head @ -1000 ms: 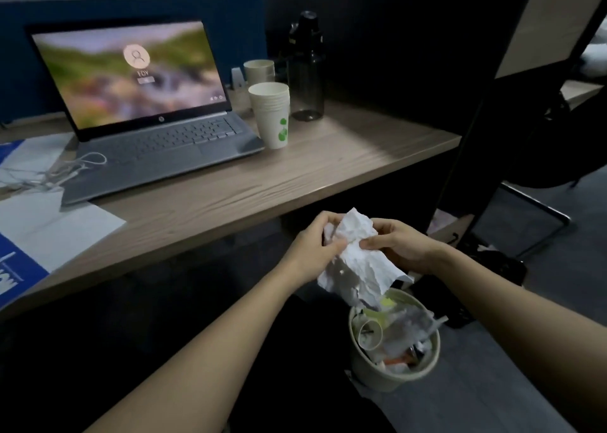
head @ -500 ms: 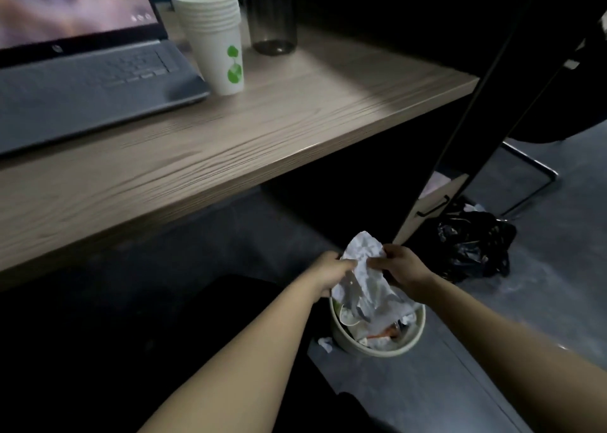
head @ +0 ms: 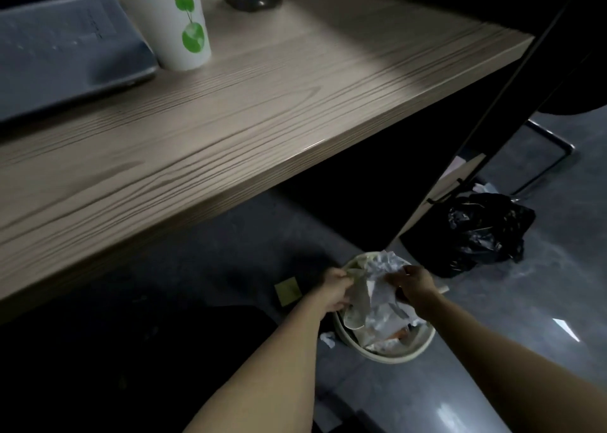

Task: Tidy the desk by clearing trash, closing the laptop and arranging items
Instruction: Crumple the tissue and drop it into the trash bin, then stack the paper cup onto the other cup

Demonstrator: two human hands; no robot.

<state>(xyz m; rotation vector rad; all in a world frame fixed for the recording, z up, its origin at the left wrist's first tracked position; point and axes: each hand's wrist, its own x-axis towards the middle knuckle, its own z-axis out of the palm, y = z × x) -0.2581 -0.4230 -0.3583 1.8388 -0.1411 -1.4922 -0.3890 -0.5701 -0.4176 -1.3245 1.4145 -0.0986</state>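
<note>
Over the bin, crumpled paper hanging lengthwise, both hands gripping

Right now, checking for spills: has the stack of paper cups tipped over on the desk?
No, the paper cups stand upright on the desk.

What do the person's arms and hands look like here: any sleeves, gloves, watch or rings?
Both forearms are bare as far as the frame shows, with no sleeve visible. The left hand and right hand are ungloved. No watch, bracelet or ring shows, though the dim light hides fine detail.
</note>
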